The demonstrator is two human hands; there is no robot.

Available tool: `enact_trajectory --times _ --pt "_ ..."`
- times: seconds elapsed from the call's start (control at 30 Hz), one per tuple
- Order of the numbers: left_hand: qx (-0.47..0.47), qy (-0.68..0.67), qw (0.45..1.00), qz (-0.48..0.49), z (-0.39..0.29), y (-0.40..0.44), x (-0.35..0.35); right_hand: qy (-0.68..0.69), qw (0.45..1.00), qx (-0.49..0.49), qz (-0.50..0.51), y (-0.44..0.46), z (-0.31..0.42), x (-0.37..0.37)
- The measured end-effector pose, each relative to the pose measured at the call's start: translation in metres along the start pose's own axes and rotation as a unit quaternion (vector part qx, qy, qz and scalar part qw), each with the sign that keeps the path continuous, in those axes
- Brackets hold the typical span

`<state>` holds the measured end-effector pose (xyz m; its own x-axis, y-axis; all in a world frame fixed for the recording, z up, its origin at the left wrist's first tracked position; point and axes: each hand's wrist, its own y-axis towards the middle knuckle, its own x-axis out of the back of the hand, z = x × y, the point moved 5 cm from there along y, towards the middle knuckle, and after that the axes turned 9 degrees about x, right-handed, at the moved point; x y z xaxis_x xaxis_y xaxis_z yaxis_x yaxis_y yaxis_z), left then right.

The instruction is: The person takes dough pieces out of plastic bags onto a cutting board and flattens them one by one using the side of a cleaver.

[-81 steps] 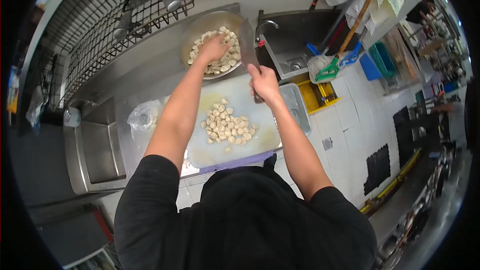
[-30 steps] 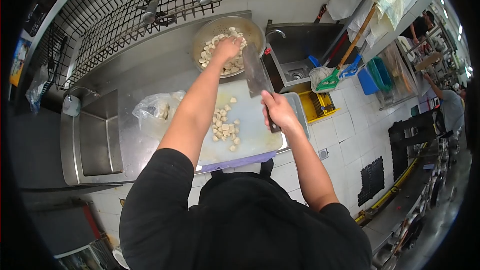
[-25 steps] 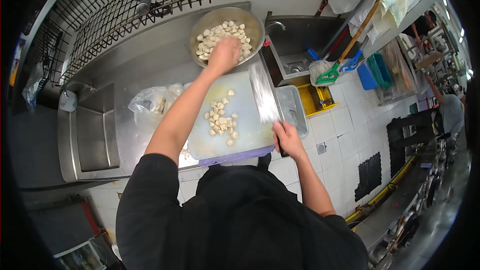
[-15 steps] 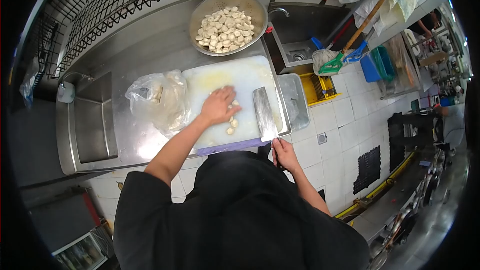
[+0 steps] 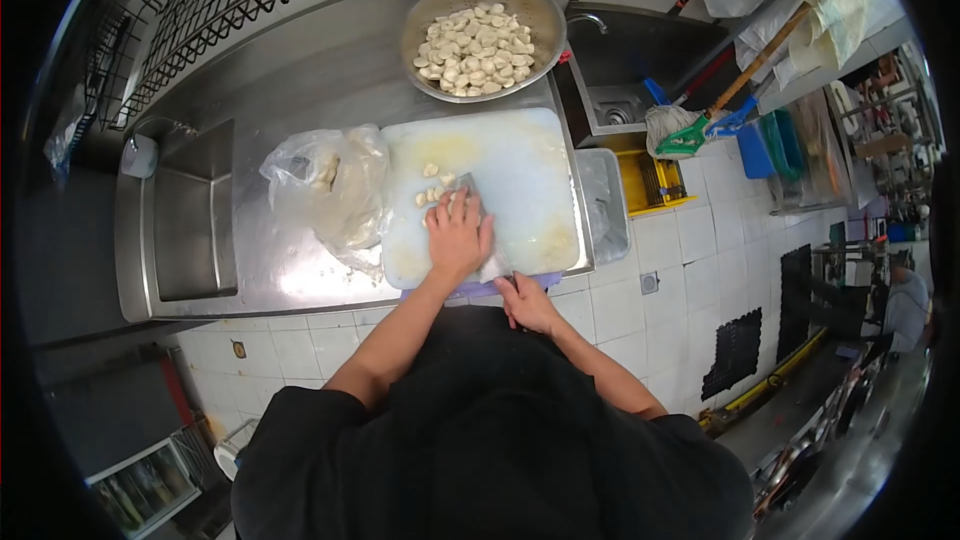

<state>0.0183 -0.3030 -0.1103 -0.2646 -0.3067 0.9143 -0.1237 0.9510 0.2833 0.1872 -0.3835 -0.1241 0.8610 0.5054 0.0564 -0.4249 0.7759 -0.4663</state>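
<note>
My right hand is wrapped round the handle of a cleaver at the near edge of the white cutting board. The cleaver's blade runs up over the board, partly hidden beneath my left hand. That hand lies palm down with its fingers stretched forward, against the blade and a few small pale round food pieces. Whether its fingertips press the blade or the pieces I cannot tell. Left of the board, a clear plastic bag with pale contents touches its edge.
A metal colander full of pale round pieces stands behind the board. Steel sinks lie at the left and the back right. A clear bin and a yellow bucket stand right of the counter. Another person is far right.
The cleaver has swung left from the board's right side to beside the pieces, carried by my right hand. My left hand has come nearer to me and now overlaps the blade.
</note>
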Motion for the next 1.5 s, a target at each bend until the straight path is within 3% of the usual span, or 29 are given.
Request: enact_trajectory --times 0.33,0.53,0.57,0.63,0.7,0.73,0.8,0.87,0.93,1.0,1.17,1.3,1.5 --pt "0.006 -0.196 0.968 -0.158 -0.003 0.020 0.022 0.018 0.999 0.029 0.037 -0.004 0.019 0.002" --pt "-0.072 -0.249 0.938 -0.228 -0.045 0.149 0.090 -0.020 0.976 0.191 -0.098 0.025 0.128 0.047" --pt "-0.083 -0.253 0.936 -0.230 -0.054 0.183 0.099 -0.003 0.979 0.172 -0.105 0.028 0.160 0.058" --pt "-0.076 -0.283 0.941 -0.171 -0.061 0.251 0.087 0.015 0.981 0.154 -0.117 0.029 0.204 0.077" --pt "0.002 -0.239 0.970 -0.043 -0.055 0.303 0.061 0.070 0.981 0.095 -0.152 0.026 0.210 0.092" --pt "0.002 -0.238 0.970 -0.039 -0.052 0.311 0.055 0.073 0.981 0.091 -0.154 0.019 0.204 0.095" --pt "0.089 -0.074 0.993 -0.027 -0.033 0.318 0.038 0.018 0.986 0.089 -0.140 -0.001 0.181 0.103" --pt "0.064 -0.083 0.994 -0.010 -0.017 0.302 0.051 0.014 0.988 0.097 -0.117 -0.010 0.121 0.105" --pt "-0.079 -0.280 0.953 0.088 -0.010 0.253 0.055 0.001 0.988 0.111 -0.105 -0.024 0.069 0.095" --pt "-0.103 -0.138 0.962 0.211 0.006 0.193 0.051 0.024 0.994 0.063 -0.090 -0.039 0.029 0.084" --pt "-0.075 -0.096 0.991 0.061 0.081 0.071 -0.011 0.056 0.996 -0.006 -0.062 -0.048 -0.026 0.062" --pt "-0.003 -0.116 0.984 0.134 0.040 0.016 0.006 0.058 0.998 0.012 -0.032 -0.031 -0.015 0.047" --pt "0.096 -0.162 0.982 0.024 0.007 -0.018 0.002 -0.002 1.000 0.000 0.031 0.002 -0.009 0.000"
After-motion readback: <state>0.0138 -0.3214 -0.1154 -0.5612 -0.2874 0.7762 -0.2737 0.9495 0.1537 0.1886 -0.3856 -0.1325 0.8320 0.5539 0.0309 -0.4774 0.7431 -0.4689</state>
